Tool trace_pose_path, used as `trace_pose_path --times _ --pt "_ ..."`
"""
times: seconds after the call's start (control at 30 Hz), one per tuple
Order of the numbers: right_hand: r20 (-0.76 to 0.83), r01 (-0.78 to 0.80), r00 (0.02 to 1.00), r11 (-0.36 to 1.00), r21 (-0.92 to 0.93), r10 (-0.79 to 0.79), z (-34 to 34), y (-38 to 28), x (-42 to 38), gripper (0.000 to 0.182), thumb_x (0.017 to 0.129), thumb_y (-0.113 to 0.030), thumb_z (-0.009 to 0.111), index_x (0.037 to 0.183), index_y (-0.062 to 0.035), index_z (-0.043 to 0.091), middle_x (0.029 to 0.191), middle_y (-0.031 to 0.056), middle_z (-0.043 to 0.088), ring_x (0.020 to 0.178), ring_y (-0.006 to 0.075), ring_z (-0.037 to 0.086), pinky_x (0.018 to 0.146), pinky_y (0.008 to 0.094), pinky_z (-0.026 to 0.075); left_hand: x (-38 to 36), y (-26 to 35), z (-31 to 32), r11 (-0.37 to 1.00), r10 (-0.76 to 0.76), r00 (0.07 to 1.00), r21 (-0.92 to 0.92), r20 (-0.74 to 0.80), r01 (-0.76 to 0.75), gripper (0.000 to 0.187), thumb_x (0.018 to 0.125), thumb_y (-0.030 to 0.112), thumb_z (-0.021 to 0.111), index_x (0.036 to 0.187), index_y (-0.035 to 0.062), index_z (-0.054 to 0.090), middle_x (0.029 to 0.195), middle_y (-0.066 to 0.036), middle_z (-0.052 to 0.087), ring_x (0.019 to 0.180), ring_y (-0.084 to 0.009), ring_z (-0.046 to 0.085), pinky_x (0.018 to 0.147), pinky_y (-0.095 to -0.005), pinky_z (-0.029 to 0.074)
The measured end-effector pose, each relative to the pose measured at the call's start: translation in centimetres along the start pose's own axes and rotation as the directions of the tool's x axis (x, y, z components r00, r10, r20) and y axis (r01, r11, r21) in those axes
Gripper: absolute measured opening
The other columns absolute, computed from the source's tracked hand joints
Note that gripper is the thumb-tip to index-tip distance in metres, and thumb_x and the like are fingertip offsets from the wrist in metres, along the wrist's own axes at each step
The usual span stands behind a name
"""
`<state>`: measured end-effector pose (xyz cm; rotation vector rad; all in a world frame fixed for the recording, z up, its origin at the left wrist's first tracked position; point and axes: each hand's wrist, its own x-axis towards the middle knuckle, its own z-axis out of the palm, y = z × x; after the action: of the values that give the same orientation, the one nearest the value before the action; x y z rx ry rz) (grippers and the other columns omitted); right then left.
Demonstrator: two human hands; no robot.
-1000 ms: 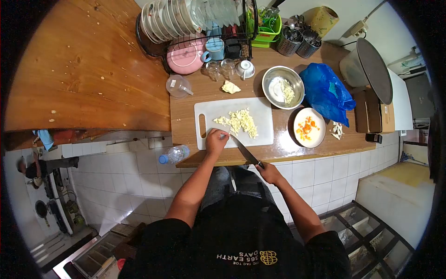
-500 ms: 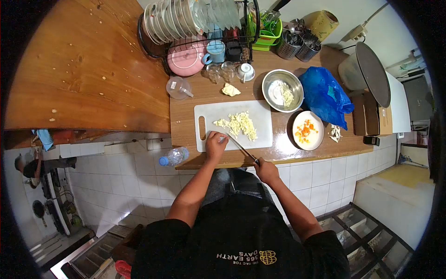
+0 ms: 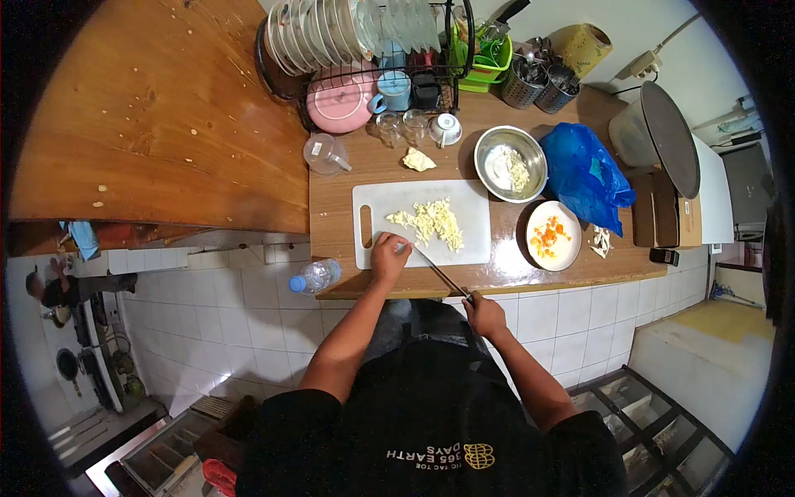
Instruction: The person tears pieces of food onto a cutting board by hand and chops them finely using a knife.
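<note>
My right hand (image 3: 484, 316) is closed around the handle of a knife (image 3: 440, 271), whose blade slants up and left over the near edge of the white cutting board (image 3: 478, 199). At the blade's tip, my left hand (image 3: 390, 259) has its fingers drawn together on the knife, low on the board's left half. Just beyond the fingers lies a spread heap of chopped pale-yellow pieces (image 3: 435, 222). A larger pale-yellow chunk (image 3: 418, 160) rests on the table behind the board.
A steel bowl (image 3: 489, 184) holds pale chopped bits; a plate (image 3: 569, 250) holds orange pieces. A blue plastic bag (image 3: 584, 174) sits beside them. Near the left edge lies a water bottle (image 3: 315, 276). A dish rack (image 3: 377, 74) stands behind. Another person (image 3: 74, 290) is at far left.
The view has shifted slightly, moving the tabletop a little to the right. My right hand and the knife handle are slightly lower; my left hand stays by the blade tip.
</note>
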<state>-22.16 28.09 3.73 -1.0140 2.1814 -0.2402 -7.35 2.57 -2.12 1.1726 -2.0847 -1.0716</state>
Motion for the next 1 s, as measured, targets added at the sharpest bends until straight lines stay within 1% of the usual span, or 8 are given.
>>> trace_pose_path --times 0.27,0.33,0.4,0.6,0.67,0.8,0.93,1.0 --pt "-0.031 0.004 1.0 1.0 -0.007 -0.004 0.2 -0.8 0.2 0.037 0.1 -0.044 0.055 0.108 -0.0085 0.06 0.087 0.021 0.072 0.083 0.0438 0.069 0.073 0.0548 0.053 -1.6 0.0 -0.2 0.997 0.004 0.998 -0.076 -0.061 -0.009 0.037 0.077 0.005 0.082 0.111 0.0085 0.071 0.1 -0.009 0.063 0.083 -0.0233 0.065 0.073 -0.0346 0.056" --pt "-0.053 0.047 0.997 0.999 0.001 -0.047 -0.2 -1.5 0.7 0.036 0.1 -0.044 0.055 0.108 -0.0095 0.061 0.088 0.0202 0.072 0.083 0.0435 0.069 0.072 0.0542 0.053 -2.0 -0.2 -0.2 0.997 -0.007 0.997 -0.077 -0.08 0.001 0.04 0.075 0.004 0.083 0.112 0.009 0.071 0.1 -0.009 0.066 0.083 -0.0224 0.065 0.074 -0.0343 0.056" --pt "-0.013 0.061 0.998 0.998 -0.034 -0.061 -0.4 -1.7 1.4 0.038 0.1 -0.045 0.054 0.12 -0.0125 0.06 0.09 0.0201 0.073 0.084 0.0425 0.07 0.071 0.0545 0.054 -2.0 -0.5 0.0 0.997 -0.02 0.995 -0.076 -0.097 0.013 0.043 0.073 0.003 0.083 0.113 0.0096 0.071 0.1 -0.008 0.068 0.083 -0.0215 0.065 0.074 -0.0339 0.055" --pt "0.03 0.055 0.998 0.995 -0.077 -0.053 -0.6 -1.6 1.9 0.039 0.1 -0.045 0.055 0.119 -0.0125 0.061 0.089 0.0203 0.072 0.083 0.0425 0.07 0.071 0.0546 0.054 -2.2 -0.4 0.1 0.999 -0.035 0.995 -0.045 -0.094 0.031 0.044 0.075 0.003 0.081 0.117 0.0114 0.069 0.102 -0.007 0.072 0.085 -0.022 0.065 0.077 -0.0345 0.055" --pt "-0.043 0.051 0.998 0.997 -0.059 -0.054 -0.6 -1.8 1.5 0.035 0.099 -0.045 0.057 0.109 -0.0114 0.062 0.085 0.0186 0.072 0.08 0.0417 0.07 0.069 0.0533 0.054 -2.2 -0.9 0.3 0.999 -0.046 0.997 -0.024 -0.054 0.045 0.044 0.076 0.004 0.08 0.118 0.0128 0.069 0.102 -0.006 0.073 0.086 -0.0221 0.065 0.078 -0.0344 0.055" --pt "-0.061 0.029 0.998 0.998 -0.059 -0.032 0.1 -1.5 1.4 0.036 0.099 -0.045 0.057 0.11 -0.0118 0.063 0.084 0.0181 0.073 0.078 0.0413 0.07 0.068 0.0535 0.054 -2.0 -0.2 -0.2 0.999 -0.035 0.999 -0.013 -0.034 0.035 0.045 0.077 0.004 0.079 0.12 0.0142 0.069 0.102 -0.004 0.073 0.089 -0.0217 0.064 0.077 -0.0336 0.054" --pt "-0.091 -0.012 0.996 1.0 0.019 0.014 0.4 -2.5 1.6 0.033 0.098 -0.043 0.06 0.108 -0.0119 0.063 0.085 0.0178 0.073 0.078 0.041 0.071 0.068 0.0533 0.055 -1.4 -0.4 -1.1 1.0 -0.011 1.0 0.008 0.018 0.011 0.048 0.076 0.005 0.079 0.122 0.0161 0.069 0.1 -0.002 0.072 0.085 -0.0202 0.063 0.076 -0.0332 0.054" --pt "-0.064 -0.017 0.998 0.998 -0.055 0.013 0.3 -2.6 1.3 0.032 0.098 -0.042 0.059 0.108 -0.0116 0.063 0.085 0.0176 0.073 0.079 0.0411 0.071 0.069 0.0531 0.055 -1.3 -0.2 -0.8 0.999 -0.026 1.0 -0.025 0.013 0.026 0.046 0.076 0.006 0.078 0.119 0.0171 0.068 0.097 -0.001 0.072 0.08 -0.0224 0.062 0.075 -0.0367 0.054"
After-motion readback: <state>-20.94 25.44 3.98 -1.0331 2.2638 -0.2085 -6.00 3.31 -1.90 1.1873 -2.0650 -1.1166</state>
